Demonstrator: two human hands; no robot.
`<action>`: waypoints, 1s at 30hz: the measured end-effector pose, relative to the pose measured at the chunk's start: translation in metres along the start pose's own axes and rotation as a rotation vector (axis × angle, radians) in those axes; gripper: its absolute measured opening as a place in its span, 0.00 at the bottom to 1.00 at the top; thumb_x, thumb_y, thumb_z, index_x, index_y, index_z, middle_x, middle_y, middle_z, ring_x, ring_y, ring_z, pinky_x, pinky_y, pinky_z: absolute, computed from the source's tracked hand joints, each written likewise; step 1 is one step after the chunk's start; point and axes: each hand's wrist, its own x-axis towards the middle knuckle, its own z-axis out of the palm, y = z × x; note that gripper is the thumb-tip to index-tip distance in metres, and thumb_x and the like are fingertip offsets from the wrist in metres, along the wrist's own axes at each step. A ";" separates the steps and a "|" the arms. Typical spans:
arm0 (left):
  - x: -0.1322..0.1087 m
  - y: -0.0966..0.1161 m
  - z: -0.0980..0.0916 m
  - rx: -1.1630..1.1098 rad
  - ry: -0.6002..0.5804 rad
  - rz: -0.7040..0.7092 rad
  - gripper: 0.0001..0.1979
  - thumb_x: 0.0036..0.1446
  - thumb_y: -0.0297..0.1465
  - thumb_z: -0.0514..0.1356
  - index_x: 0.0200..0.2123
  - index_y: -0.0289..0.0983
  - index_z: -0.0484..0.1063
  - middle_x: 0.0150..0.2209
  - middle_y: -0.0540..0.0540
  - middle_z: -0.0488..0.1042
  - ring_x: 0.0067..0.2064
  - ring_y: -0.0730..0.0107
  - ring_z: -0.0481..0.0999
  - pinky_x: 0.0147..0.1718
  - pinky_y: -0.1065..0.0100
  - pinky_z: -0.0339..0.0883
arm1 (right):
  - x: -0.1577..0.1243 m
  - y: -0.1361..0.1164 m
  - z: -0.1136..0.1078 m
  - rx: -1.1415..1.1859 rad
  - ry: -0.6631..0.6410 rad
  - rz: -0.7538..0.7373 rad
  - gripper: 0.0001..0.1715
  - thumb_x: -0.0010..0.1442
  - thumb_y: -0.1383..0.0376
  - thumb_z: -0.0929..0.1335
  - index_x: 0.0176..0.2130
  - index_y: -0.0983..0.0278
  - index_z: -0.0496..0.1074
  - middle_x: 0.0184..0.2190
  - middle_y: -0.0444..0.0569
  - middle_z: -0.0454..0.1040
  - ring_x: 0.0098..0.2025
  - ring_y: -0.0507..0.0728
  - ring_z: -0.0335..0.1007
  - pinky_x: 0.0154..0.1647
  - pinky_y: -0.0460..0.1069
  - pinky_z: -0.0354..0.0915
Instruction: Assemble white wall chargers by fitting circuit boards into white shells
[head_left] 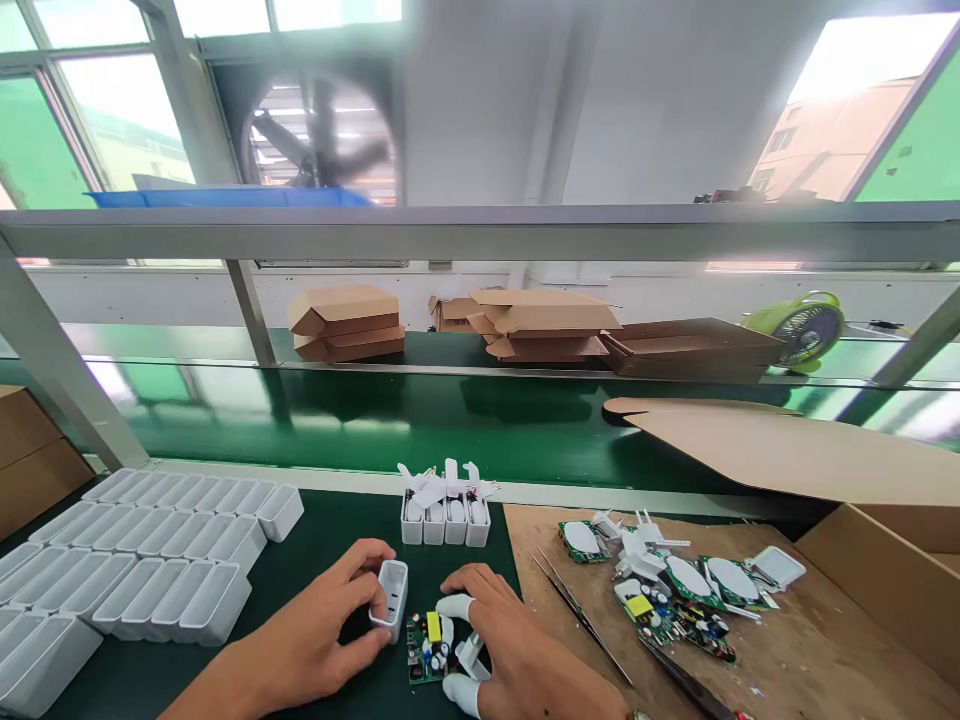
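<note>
My left hand (322, 625) pinches a small white plastic charger casing (391, 598), tilted, its hollow side toward me. My right hand (517, 640) wears white finger cots on the thumb and two fingers, which close around a white plug piece (471, 655). Right beside that piece lies a green circuit board (427, 645) with a yellow transformer and several capacitors; I cannot tell whether the two are joined. Behind both hands a short row of white casings (444, 525) stands upright, with white plug parts and wires sticking out of the tops.
Rows of open white casings (180, 545) cover the left of the green bench. On a brown board (570, 660) to the right lie tweezers (581, 610), dark-handled pliers (686, 680) and a heap of circuit boards (675, 590). A cardboard box (885, 580) borders it. Behind runs a green conveyor (450, 420).
</note>
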 end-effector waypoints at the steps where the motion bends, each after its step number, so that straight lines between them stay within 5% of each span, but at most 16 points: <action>1: 0.005 0.002 0.005 -0.049 0.010 0.017 0.06 0.60 0.25 0.62 0.37 0.42 0.68 0.62 0.42 0.68 0.60 0.56 0.75 0.57 0.61 0.73 | 0.000 0.000 -0.001 0.002 0.011 -0.012 0.26 0.49 0.71 0.74 0.50 0.68 0.75 0.55 0.60 0.74 0.56 0.68 0.70 0.58 0.61 0.70; 4: 0.011 -0.008 0.019 -0.182 0.084 0.003 0.15 0.57 0.26 0.65 0.46 0.43 0.68 0.59 0.42 0.70 0.58 0.55 0.75 0.59 0.55 0.71 | -0.002 0.000 -0.008 0.049 0.037 -0.010 0.25 0.51 0.73 0.71 0.50 0.64 0.75 0.52 0.56 0.76 0.53 0.64 0.74 0.54 0.56 0.73; 9: 0.009 -0.028 0.037 -0.392 0.099 -0.198 0.47 0.52 0.35 0.73 0.70 0.47 0.53 0.68 0.38 0.65 0.69 0.44 0.67 0.69 0.41 0.57 | -0.003 0.003 -0.015 0.063 0.125 0.026 0.35 0.55 0.74 0.69 0.61 0.62 0.71 0.54 0.55 0.77 0.51 0.61 0.79 0.52 0.51 0.76; 13: 0.009 -0.034 0.045 -0.401 0.110 -0.205 0.43 0.58 0.34 0.69 0.72 0.47 0.51 0.67 0.39 0.70 0.68 0.46 0.69 0.70 0.39 0.56 | -0.001 0.005 -0.013 -0.019 0.329 -0.075 0.39 0.59 0.72 0.68 0.67 0.59 0.63 0.58 0.56 0.76 0.54 0.62 0.79 0.53 0.51 0.77; 19: 0.005 -0.038 0.052 -0.238 0.310 -0.011 0.43 0.61 0.29 0.68 0.72 0.52 0.50 0.64 0.41 0.73 0.63 0.49 0.74 0.64 0.46 0.68 | 0.006 0.007 0.005 -0.222 0.556 -0.309 0.39 0.64 0.71 0.65 0.71 0.64 0.57 0.58 0.60 0.77 0.60 0.65 0.76 0.59 0.56 0.75; 26: 0.004 -0.033 0.049 -0.129 0.356 0.067 0.42 0.63 0.27 0.65 0.73 0.53 0.49 0.64 0.41 0.72 0.65 0.47 0.71 0.63 0.46 0.71 | 0.009 0.004 0.006 -0.303 0.411 -0.333 0.42 0.64 0.69 0.68 0.73 0.62 0.56 0.58 0.58 0.79 0.57 0.66 0.79 0.58 0.55 0.76; 30: 0.004 -0.035 0.050 -0.121 0.346 0.068 0.43 0.63 0.26 0.66 0.73 0.55 0.49 0.64 0.42 0.72 0.66 0.48 0.71 0.63 0.47 0.71 | 0.011 0.003 0.010 -0.286 0.479 -0.370 0.41 0.67 0.69 0.64 0.75 0.64 0.53 0.56 0.59 0.80 0.57 0.66 0.79 0.59 0.56 0.76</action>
